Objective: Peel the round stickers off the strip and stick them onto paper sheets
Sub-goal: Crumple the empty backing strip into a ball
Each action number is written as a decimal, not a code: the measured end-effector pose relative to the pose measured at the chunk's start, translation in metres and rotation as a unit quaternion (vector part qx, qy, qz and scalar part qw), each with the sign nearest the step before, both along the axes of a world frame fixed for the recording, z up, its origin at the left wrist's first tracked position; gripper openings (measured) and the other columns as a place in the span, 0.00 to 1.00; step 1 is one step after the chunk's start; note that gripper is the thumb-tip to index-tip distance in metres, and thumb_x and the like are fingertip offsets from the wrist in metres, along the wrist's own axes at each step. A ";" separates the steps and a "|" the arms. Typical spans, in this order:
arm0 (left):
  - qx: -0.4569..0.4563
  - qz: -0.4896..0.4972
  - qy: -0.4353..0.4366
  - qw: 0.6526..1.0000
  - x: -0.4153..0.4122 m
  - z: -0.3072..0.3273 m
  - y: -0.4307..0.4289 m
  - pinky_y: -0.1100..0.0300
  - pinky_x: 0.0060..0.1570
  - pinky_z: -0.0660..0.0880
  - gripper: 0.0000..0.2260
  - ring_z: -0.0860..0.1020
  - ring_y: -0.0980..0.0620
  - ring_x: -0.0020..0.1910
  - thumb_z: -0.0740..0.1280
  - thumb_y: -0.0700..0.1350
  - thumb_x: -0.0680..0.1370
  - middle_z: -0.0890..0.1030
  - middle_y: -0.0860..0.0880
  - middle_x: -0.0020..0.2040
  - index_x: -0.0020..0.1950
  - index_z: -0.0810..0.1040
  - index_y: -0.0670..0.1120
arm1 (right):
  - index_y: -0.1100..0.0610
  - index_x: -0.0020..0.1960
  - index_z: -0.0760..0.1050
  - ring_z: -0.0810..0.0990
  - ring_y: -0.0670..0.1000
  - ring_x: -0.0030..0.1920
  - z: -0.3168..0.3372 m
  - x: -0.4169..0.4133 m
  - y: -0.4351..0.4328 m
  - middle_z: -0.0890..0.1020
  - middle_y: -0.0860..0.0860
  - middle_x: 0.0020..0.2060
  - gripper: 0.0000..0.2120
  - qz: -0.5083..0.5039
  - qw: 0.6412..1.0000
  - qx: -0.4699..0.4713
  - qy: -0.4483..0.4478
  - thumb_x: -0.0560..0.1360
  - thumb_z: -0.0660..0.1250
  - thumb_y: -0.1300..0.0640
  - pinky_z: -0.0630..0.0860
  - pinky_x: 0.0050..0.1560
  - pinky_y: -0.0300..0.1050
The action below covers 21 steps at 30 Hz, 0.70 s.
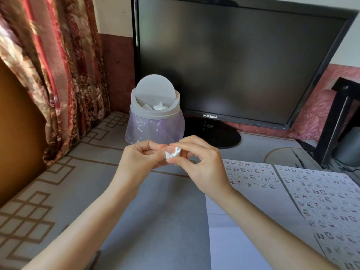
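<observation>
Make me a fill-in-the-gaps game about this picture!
1. The left hand and right hand pinch a crumpled ____ scrap.
2. The bin has a ____ bag.
3. The monitor logo reads ____.
4. The sheets lie on the person's ____ side.

Missing words: white; purple; SAMSUNG; right.

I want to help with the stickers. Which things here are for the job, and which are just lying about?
For the job: crumpled white paper scrap pinched between left hand and right hand; white paper sheets dotted with small stickers; small grey swing-lid bin holding scraps, probably.
Lying about: black Samsung monitor; red flowered curtain.
</observation>
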<state>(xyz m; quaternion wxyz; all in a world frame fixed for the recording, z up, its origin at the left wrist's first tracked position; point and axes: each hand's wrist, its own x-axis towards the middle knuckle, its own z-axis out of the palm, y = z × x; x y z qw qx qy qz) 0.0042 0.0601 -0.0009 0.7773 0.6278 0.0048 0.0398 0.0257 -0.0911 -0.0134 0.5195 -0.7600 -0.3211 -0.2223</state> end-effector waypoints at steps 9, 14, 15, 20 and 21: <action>-0.004 -0.052 0.003 0.999 -0.002 -0.002 0.009 0.65 0.46 0.79 0.14 0.84 0.49 0.46 0.72 0.45 0.66 0.85 0.43 0.45 0.49 0.83 0.40 | 0.63 0.40 0.81 0.77 0.51 0.36 -0.005 0.009 0.007 0.80 0.52 0.37 0.02 -0.039 0.999 -0.009 -0.028 0.71 0.71 0.67 0.74 0.38 0.45; -0.003 -0.029 0.016 0.999 0.002 -0.003 0.015 0.64 0.46 0.80 0.16 0.84 0.50 0.44 0.73 0.44 0.64 0.85 0.42 0.45 0.50 0.83 0.38 | 0.61 0.46 0.82 0.78 0.50 0.38 -0.007 0.018 0.008 0.80 0.50 0.41 0.04 0.013 0.999 -0.021 0.045 0.72 0.70 0.64 0.77 0.39 0.47; -0.002 -0.020 0.013 1.000 0.003 -0.001 0.017 0.64 0.46 0.80 0.16 0.84 0.50 0.43 0.73 0.45 0.65 0.85 0.42 0.44 0.49 0.83 0.39 | 0.61 0.48 0.82 0.79 0.51 0.38 -0.003 0.020 0.009 0.80 0.51 0.42 0.05 0.032 0.997 -0.024 0.067 0.73 0.69 0.64 0.78 0.38 0.46; -0.010 0.036 -0.044 0.998 0.014 0.017 0.030 0.63 0.45 0.80 0.17 0.84 0.51 0.43 0.71 0.49 0.66 0.86 0.45 0.44 0.53 0.81 0.45 | 0.60 0.49 0.82 0.81 0.51 0.39 0.040 0.037 0.032 0.80 0.49 0.41 0.05 0.005 0.999 -0.003 0.047 0.74 0.70 0.62 0.79 0.40 0.47; -0.010 0.042 -0.051 0.998 0.016 0.018 0.033 0.62 0.46 0.80 0.18 0.84 0.51 0.44 0.70 0.50 0.67 0.86 0.46 0.45 0.55 0.79 0.46 | 0.59 0.49 0.82 0.81 0.50 0.39 0.052 0.044 0.038 0.81 0.47 0.40 0.05 -0.025 0.999 0.001 0.035 0.73 0.71 0.60 0.79 0.41 0.49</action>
